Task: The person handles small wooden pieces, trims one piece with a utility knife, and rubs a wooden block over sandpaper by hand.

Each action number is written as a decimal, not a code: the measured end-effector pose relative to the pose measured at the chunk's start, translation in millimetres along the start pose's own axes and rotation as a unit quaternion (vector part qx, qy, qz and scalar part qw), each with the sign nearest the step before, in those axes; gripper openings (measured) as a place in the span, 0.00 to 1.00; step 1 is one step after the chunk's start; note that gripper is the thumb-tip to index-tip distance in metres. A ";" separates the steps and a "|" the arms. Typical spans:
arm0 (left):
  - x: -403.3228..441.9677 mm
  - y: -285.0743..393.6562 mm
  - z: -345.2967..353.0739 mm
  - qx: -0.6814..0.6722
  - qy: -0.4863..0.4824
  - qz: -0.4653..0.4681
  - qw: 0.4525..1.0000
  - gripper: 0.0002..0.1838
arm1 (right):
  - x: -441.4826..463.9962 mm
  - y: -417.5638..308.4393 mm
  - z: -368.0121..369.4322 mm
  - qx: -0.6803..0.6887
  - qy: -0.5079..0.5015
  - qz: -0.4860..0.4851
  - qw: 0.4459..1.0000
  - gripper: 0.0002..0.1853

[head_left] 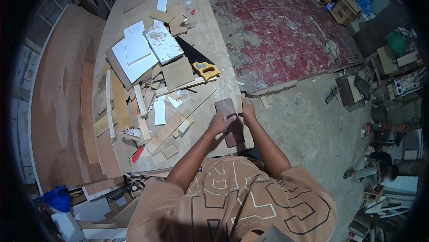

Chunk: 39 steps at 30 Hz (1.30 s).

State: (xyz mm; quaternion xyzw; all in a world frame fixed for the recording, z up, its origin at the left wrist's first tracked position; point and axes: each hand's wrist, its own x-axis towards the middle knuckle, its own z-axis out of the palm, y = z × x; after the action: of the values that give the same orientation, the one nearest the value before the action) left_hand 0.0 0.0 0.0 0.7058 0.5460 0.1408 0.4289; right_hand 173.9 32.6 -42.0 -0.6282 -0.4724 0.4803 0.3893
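A dark reddish-brown wooden board (234, 135) lies lengthwise near the right edge of the workbench (203, 108). My left hand (220, 123) grips this board from its left side, with fingers over its top face. Just right of the board, at the bench edge, my right hand (248, 109) is closed. Something small and dark shows at its upper end, too unclear to name. Further up the bench lies a handsaw (206, 69) with a yellow handle and black blade.
White panels (136, 43), wood offcuts (166, 135) and a red-handled tool (138, 153) crowd the bench's left half. A large plywood sheet (62, 99) leans at left. Right of the bench are a raised red floor (286, 32) and a person (380, 166) bending at far right.
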 end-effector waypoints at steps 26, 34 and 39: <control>-62.0 124.3 -77.6 -0.238 0.272 0.100 0.927 0.10 | -69.4 -120.4 5.4 0.391 -0.182 0.089 0.898 0.17; -64.7 121.4 -81.1 -0.221 0.271 0.097 0.932 0.08 | -73.9 -120.2 8.2 0.375 -0.154 0.062 0.912 0.18; -65.7 118.0 -86.5 -0.256 0.217 0.088 0.938 0.08 | -75.2 -121.2 3.9 0.273 -0.124 -0.029 0.953 0.18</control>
State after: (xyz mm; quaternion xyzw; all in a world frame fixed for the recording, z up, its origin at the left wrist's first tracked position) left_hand -4.9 -23.7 158.5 0.5697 0.5067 0.4630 0.4521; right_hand 136.6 -9.7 89.1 -0.4193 -0.3856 0.6535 0.4985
